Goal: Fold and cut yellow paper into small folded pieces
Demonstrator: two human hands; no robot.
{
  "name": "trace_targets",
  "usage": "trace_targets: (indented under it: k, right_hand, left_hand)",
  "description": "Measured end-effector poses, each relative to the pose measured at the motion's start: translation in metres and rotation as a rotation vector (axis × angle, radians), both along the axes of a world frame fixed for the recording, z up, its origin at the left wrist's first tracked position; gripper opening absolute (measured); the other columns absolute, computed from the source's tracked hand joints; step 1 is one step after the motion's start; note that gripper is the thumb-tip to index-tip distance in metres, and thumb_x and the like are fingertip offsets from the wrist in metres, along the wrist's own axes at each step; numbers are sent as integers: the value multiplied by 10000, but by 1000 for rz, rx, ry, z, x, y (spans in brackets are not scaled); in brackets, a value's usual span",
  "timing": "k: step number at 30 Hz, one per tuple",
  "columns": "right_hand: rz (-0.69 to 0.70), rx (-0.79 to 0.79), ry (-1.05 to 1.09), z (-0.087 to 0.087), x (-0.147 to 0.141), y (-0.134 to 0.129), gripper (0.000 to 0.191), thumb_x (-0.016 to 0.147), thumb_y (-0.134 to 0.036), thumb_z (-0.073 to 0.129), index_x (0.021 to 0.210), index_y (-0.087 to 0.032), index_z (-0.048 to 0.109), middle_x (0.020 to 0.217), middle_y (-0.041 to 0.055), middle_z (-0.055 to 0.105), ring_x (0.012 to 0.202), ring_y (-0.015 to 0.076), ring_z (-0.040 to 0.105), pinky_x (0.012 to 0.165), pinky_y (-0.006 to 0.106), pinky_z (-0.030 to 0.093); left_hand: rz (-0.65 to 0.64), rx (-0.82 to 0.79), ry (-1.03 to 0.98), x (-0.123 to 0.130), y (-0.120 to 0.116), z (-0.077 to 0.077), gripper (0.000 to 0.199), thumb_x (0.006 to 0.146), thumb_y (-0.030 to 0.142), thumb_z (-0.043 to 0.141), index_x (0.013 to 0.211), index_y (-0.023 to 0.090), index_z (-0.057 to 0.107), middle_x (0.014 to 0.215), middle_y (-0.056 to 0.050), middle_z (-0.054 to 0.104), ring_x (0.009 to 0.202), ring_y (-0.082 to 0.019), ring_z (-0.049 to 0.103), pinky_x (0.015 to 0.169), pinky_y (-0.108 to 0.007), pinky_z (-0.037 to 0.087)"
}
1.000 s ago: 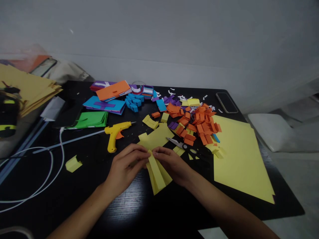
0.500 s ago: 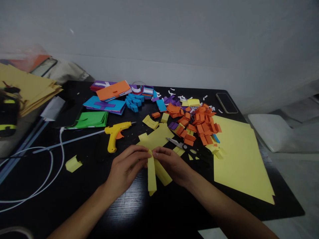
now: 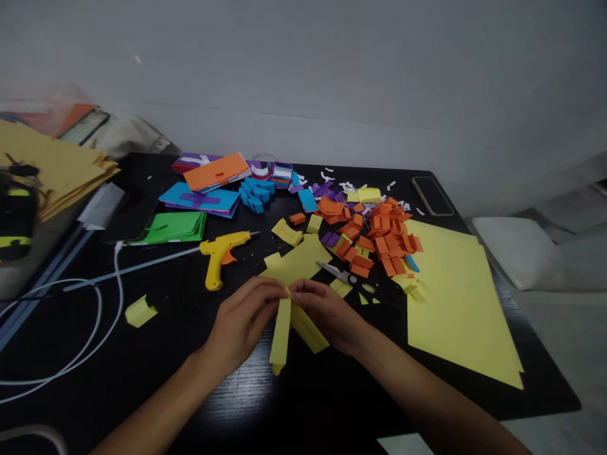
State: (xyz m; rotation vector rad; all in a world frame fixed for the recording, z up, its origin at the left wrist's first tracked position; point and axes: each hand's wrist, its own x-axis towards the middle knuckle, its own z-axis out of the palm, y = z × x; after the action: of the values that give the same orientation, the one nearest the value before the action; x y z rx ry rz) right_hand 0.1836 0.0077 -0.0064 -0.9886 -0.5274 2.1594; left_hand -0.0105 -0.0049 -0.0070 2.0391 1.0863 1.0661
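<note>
A folded yellow paper strip (image 3: pixel 281 332) is pinched at its top end between my left hand (image 3: pixel 246 316) and my right hand (image 3: pixel 329 316), with both sets of fingertips meeting there. One flap hangs down toward me, and a second flap (image 3: pixel 309 330) slants to the right below my right palm. The fingers of both hands are closed on the paper; the exact fold between them is hidden. Just beyond my hands lie cut yellow paper (image 3: pixel 296 260) and scissors (image 3: pixel 337 272). A yellow glue gun (image 3: pixel 218 256) rests to the left of them.
Orange folded paper pieces (image 3: pixel 389 237) are heaped beyond my right hand, beside large yellow sheets (image 3: pixel 455 303). Blue, orange and green paper stacks (image 3: pixel 177 227) lie at the back left. A phone (image 3: pixel 431 196) is at the far right; a white cable (image 3: pixel 121 291) loops at left.
The hanging flap of the yellow strip has swung to the left at its lower end. Both hands stay in nearly the same place, still pinching the paper.
</note>
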Motion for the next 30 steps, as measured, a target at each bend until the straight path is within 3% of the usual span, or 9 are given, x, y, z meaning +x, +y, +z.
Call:
trace_targets:
  k: [8, 18, 21, 26, 30]
  right_hand:
    - [-8, -13, -19, 1, -1, 0, 271, 669, -291, 890, 801, -166, 689, 696, -29, 683, 630, 122, 621, 645, 245, 484]
    - [55, 69, -78, -7, 2, -1, 255, 750, -334, 848, 850, -177, 674, 760, -17, 679, 676, 139, 647, 691, 275, 519]
    - [43, 267, -208, -8, 3, -2, 235, 809, -359, 810, 873, -183, 669, 807, -9, 674, 737, 148, 652, 722, 278, 530]
    - [-44, 766, -450, -5, 6, -5, 158, 909, -282, 717, 1041, -208, 669, 971, 39, 671, 891, 169, 664, 802, 290, 541]
    - [3, 1120, -541, 2, 10, -4, 248, 908, -178, 689, 1149, -229, 714, 1088, 76, 639, 997, 191, 658, 889, 332, 535]
  left_hand:
    - [9, -13, -1, 0, 0, -1, 174, 985, 65, 584, 1074, 197, 654, 1048, -54, 696, 984, -152, 694, 866, -249, 565]
    - [60, -165, -45, -1, -1, -2, 137, 981, 151, 609, 1049, 223, 703, 1012, -35, 755, 926, -165, 729, 793, -243, 573]
    - [76, -248, -82, -1, 1, 0, 107, 969, 190, 634, 1019, 220, 723, 984, -28, 757, 892, -162, 720, 783, -242, 563]
    - [100, -449, -158, -1, 4, 2, 69, 932, 258, 680, 964, 210, 719, 844, 7, 719, 751, -138, 664, 697, -229, 532]
    - [73, -535, -193, -3, 7, 3, 80, 919, 277, 695, 972, 221, 673, 806, 33, 674, 710, -126, 622, 656, -221, 503]
